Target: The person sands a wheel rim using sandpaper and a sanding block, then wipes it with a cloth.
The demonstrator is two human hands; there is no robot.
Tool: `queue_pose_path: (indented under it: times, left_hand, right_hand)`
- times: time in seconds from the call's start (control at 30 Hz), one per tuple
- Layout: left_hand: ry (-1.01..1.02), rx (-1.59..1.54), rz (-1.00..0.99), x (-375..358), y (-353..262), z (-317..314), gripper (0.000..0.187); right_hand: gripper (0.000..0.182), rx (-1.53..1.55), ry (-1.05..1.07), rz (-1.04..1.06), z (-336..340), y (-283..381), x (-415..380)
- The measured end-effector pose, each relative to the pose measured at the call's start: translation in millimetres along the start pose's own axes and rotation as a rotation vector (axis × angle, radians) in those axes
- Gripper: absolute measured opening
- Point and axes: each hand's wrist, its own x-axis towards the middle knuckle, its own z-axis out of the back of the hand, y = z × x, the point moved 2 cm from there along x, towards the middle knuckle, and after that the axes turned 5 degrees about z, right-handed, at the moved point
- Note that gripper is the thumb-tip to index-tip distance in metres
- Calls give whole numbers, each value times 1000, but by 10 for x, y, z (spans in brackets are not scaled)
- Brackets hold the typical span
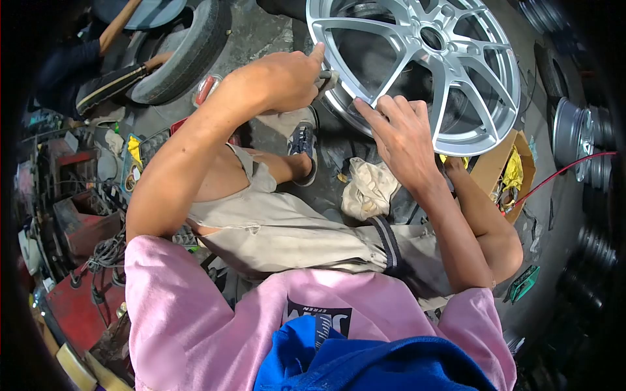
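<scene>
A silver alloy wheel rim (427, 68) with split spokes lies tilted in front of me, with no tyre on it. My left hand (287, 79) is closed at its left edge, the index finger stretched up along the lip. From its grip pokes a small grey cylindrical piece (325, 75); I cannot tell what it belongs to. My right hand (401, 133) rests at the near edge of the rim, index finger extended onto the lip and the other fingers loosely bent, with nothing seen in them.
A cream cloth bundle (369, 189) lies between my legs. At right stand a cardboard box (495, 159) with yellow wrapping, a red hose (567, 167) and more rims (574, 133). Another person's arm (119, 25) reaches by a tyre (189, 62). Red equipment (75, 313) with cables sits left.
</scene>
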Motion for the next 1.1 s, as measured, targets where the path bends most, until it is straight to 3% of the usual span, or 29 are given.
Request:
queue_pose_path:
  times: [0.8,0.9,1.1]
  left_hand:
    - [2,-2,-3,-37,-6,21,76]
    - [-51,-9,-50,-56,43,-2,69]
    - [-382,-60,-104,-68,89,225,51]
  right_hand:
    - [47,-42,-4,-48,12,106,-65]
    - [46,-20,18,-38,76,65,-188]
    - [43,-53,-12,-47,4,72,-72]
